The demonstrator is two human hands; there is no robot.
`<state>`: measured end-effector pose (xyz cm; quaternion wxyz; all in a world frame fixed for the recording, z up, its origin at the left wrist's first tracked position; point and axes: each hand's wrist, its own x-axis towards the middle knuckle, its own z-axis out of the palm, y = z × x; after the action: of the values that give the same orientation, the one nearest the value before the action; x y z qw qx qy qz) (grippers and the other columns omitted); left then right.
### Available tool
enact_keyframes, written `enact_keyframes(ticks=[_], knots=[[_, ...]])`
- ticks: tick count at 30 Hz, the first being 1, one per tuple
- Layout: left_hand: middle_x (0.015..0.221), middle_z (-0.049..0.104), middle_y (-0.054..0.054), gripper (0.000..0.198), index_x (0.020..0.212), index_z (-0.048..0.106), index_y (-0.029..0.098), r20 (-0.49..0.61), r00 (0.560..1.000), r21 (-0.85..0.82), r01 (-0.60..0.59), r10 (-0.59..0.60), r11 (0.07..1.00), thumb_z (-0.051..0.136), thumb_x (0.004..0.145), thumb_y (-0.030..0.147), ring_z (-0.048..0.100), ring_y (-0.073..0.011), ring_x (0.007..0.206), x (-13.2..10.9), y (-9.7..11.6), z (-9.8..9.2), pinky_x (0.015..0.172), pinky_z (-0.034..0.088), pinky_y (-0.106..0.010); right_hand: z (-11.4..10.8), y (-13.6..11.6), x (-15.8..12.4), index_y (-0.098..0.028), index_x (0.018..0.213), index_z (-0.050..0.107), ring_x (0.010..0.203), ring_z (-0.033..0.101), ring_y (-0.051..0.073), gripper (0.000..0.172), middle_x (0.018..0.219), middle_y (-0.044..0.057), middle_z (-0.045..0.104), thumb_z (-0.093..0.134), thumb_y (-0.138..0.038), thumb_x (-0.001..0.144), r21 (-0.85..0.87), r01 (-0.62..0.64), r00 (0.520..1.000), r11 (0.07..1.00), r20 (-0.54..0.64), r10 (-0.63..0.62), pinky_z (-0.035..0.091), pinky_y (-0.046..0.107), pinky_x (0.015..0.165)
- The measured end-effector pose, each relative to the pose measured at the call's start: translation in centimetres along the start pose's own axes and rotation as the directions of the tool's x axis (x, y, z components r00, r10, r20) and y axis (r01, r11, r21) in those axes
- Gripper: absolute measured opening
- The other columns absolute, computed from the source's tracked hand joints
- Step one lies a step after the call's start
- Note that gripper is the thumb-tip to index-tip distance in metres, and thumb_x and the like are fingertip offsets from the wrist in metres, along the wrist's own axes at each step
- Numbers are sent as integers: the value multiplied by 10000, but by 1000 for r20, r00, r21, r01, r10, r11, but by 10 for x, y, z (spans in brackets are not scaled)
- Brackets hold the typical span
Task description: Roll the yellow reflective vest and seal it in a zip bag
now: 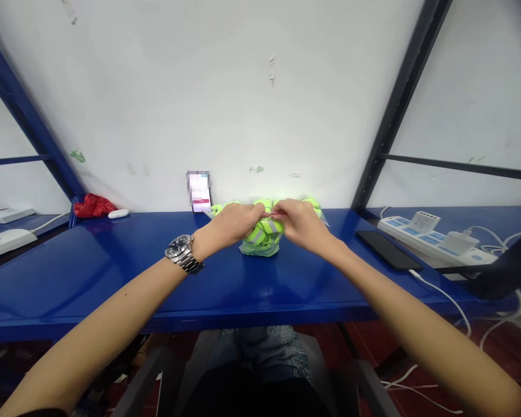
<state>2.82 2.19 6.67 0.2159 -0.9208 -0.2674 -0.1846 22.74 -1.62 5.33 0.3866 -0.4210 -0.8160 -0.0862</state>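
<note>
Pinching a thin reddish strip (267,215) in bare left hand (238,222) and bare right hand (301,222), with both grips narrow, at a clear plastic bag (260,251) of fluorescent yellow-green, silver-striped material (267,226) on the glossy blue desk (125,278); best to tension evenly, without snagging the bag

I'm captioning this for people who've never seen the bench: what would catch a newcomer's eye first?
Probably the neon yellow-green bundle with pale stripes, mid-table, where the left hand and right hand meet, pinching something thin and red. Next might come the crumpled red item at the back left of the blue table, and the lit phone standing by the wall, left of the bundle.
</note>
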Motion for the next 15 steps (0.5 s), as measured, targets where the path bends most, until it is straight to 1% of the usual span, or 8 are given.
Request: enact_keyframes(ticks=[3,5,8,11,13,15], knots=[[772,606,-56,231,931,518,165,7,1000,-238,-27,29,971,405,998,354,528,-146,646,2,-7,-12,564,344,-280,-5,1,4,-163,758,605,614,511,128,126,676,19,618,526,-87,819,30,-36,999,999,16,35,336,254,596],[769,600,-45,189,889,511,176,38,999,-316,-1,14,949,450,971,335,524,-140,648,1,-9,-19,577,352,-275,-7,1,4,-166,764,617,611,515,129,126,673,15,626,529,-93,816,38,-47,999,998,12,47,332,255,596],[704,559,-42,171,781,470,183,81,997,-288,29,-6,957,431,940,234,476,-139,597,-1,-8,-24,551,322,-284,-7,-1,6,-164,769,620,628,523,141,138,684,23,627,512,-100,826,18,-53,998,998,31,52,329,264,601],[658,515,-31,162,741,431,192,82,997,-247,11,10,969,410,887,127,423,-135,562,-1,-7,-21,537,294,-289,-9,-1,9,-167,858,634,726,568,166,131,794,49,654,506,-134,855,46,-35,997,998,76,31,367,276,650],[639,492,-21,166,734,411,198,80,997,-246,10,10,969,406,871,106,402,-133,549,0,-8,-18,531,278,-292,-10,1,12,-173,940,631,810,595,186,127,885,67,665,521,-191,880,102,-30,993,994,116,18,399,289,703],[654,495,-24,148,752,396,202,90,996,-255,35,-13,966,410,874,119,401,-136,553,1,-9,-15,528,275,-294,-8,4,15,-171,951,615,857,603,199,111,928,78,665,546,-222,881,128,-41,990,991,137,23,412,299,733]])
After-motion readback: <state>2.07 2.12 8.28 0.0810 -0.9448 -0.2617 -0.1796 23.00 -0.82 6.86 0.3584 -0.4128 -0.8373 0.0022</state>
